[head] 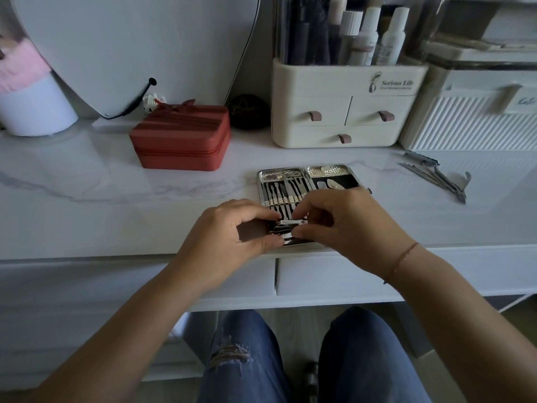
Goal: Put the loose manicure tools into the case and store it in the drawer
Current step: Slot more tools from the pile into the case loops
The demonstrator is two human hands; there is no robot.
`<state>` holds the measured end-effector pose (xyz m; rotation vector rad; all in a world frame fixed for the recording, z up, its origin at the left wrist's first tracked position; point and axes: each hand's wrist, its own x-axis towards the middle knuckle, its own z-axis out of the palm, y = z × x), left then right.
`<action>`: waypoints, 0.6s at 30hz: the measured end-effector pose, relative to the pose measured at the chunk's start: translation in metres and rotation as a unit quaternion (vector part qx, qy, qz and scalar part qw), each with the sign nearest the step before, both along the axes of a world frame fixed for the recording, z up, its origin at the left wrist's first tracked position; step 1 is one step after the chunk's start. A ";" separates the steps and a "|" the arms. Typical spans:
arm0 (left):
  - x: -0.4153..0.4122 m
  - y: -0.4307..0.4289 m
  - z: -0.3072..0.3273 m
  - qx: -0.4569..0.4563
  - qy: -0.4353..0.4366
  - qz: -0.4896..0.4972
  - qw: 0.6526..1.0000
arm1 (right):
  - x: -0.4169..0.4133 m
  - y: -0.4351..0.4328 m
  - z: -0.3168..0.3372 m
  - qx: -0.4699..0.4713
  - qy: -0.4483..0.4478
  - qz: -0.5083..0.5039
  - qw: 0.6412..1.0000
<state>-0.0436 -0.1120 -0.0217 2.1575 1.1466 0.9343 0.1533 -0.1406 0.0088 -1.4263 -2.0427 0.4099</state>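
One big white vanity top [87, 199] is carrying everything, its shut drawers [334, 274] sitting right under the case's near edge. A cream organizer [345, 112] is standing behind the case [263, 181], with a red zip box [180, 138] off to its back left. The case is lying flat and open, and the left hand [223, 237] and right hand [348, 225] are working over its near end. More loose tools [436, 178] are lying well off to the case's right. Both hands, fingers curled, are pinching one small steel clipper-looking tool [286, 228]. I'm guessing it's light, stiff, slick metal with sharp tips, so I'd be grabbing mid-handle.
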 end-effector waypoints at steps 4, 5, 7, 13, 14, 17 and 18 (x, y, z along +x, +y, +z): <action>-0.004 0.003 0.002 -0.033 -0.008 -0.015 0.999 | -0.004 -0.001 -0.002 0.004 -0.003 0.003 1.000; -0.005 0.003 0.003 -0.045 -0.016 -0.019 0.999 | -0.003 -0.001 -0.002 -0.001 -0.001 0.006 1.000; -0.006 0.005 0.006 -0.071 -0.042 -0.032 0.996 | 0.001 -0.001 -0.002 -0.024 0.052 0.002 0.998; -0.004 0.021 0.014 -0.042 -0.022 -0.042 0.998 | 0.036 -0.006 -0.003 -0.058 0.195 -0.047 0.978; 0.000 0.021 0.014 -0.026 0.009 -0.049 0.998 | 0.039 -0.007 -0.004 -0.066 0.200 -0.047 0.976; 0.016 0.018 0.011 0.010 0.066 -0.058 0.996 | 0.045 -0.011 -0.008 -0.070 0.214 -0.058 0.973; 0.021 0.018 0.010 0.018 0.070 -0.057 0.996 | 0.047 -0.011 -0.010 -0.067 0.218 -0.065 0.971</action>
